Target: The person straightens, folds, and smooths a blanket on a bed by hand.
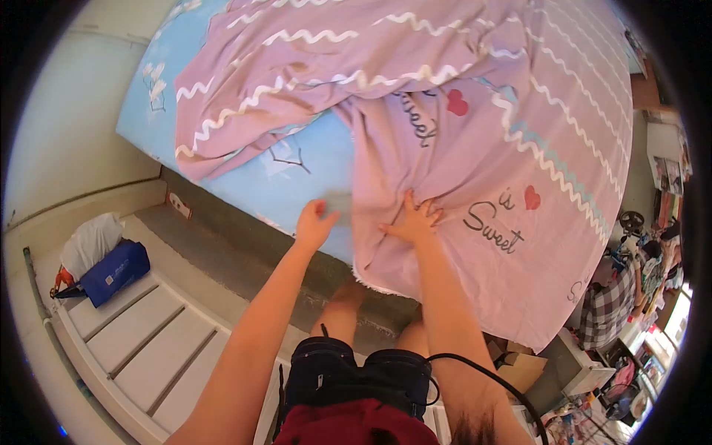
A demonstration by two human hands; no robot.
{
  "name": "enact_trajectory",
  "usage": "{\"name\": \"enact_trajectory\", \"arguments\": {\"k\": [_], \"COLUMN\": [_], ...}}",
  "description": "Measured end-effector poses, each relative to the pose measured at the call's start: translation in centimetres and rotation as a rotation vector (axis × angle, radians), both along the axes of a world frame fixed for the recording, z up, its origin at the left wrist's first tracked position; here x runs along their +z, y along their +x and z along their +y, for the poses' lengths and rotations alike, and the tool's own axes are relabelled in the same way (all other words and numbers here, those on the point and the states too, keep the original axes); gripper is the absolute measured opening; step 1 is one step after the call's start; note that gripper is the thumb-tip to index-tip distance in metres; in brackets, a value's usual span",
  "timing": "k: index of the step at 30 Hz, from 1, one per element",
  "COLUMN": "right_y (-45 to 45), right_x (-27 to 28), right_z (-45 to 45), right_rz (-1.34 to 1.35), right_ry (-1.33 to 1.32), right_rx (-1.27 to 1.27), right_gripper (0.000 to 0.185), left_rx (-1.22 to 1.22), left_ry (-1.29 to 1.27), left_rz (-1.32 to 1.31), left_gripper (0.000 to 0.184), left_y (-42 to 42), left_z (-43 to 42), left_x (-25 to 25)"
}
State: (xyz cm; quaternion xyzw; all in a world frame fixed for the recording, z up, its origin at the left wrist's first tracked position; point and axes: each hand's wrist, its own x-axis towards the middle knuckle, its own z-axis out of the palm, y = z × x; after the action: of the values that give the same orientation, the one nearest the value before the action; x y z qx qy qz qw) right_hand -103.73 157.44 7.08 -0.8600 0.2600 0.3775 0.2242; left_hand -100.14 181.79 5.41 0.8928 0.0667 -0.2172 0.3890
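A pink blanket [475, 178] with white wavy lines, red hearts and the word "Sweet" lies over a light blue sheet [245, 185] with a white flower print. My right hand [415, 221] rests on the blanket near its left edge, fingers spread flat on the cloth, with small creases around them. To the left, my left hand [317, 222] is over the blue sheet, apart from the blanket's edge. Its thumb and fingers look parted and hold nothing, though the fingertips are a little blurred. The blanket's upper left part is bunched in folds.
A slatted white bench [141, 341] stands at the lower left, bearing a blue bag [115, 272] and a white plastic bag [93, 245]. A cardboard box [521, 369] is beside the bed's lower right corner. A black cable [489, 365] crosses my right arm.
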Motion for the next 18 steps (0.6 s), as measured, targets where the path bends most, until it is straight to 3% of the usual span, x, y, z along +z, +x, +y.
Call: {"name": "enact_trajectory", "arguments": {"k": [1, 5, 8, 10, 14, 16, 18], "right_y": [0.4, -1.3, -1.4, -0.7, -0.7, -0.5, 0.1], "right_x": [-0.1, -4.5, -3.7, -2.6, -2.6, -2.3, -1.9], "right_z": [-0.3, -2.1, -0.3, 1.0, 1.1, 1.0, 0.3], "right_rz": [0.032, -0.029, -0.045, -0.01, -0.017, 0.016, 0.038], "right_ry": [0.036, 0.023, -0.051, -0.062, -0.118, -0.09, -0.081], "right_rx": [0.021, 0.141, 0.069, 0.052, 0.056, 0.049, 0.046], "right_gripper": [0.122, 0.119, 0.114, 0.112, 0.11, 0.11, 0.11], "left_rx": [0.017, 0.176, 0.181, 0.483, 0.525, 0.783, 0.821], "left_ry": [-0.004, -0.644, -0.684, -0.826, -0.761, -0.806, -0.725], "left_rz": [0.016, 0.489, 0.63, 0.709, 0.696, 0.725, 0.683], "left_gripper": [0.047, 0.042, 0.047, 0.055, 0.062, 0.064, 0.065], "left_y": [0.9, 2.7, 3.7, 4.7, 6.6, 8.2, 10.3], "left_z": [-0.1, -4.1, -5.6, -4.8, 2.1, 5.6, 7.7], "left_x": [-0.3, -2.1, -1.5, 1.4, 2.7, 3.8, 5.2]}}
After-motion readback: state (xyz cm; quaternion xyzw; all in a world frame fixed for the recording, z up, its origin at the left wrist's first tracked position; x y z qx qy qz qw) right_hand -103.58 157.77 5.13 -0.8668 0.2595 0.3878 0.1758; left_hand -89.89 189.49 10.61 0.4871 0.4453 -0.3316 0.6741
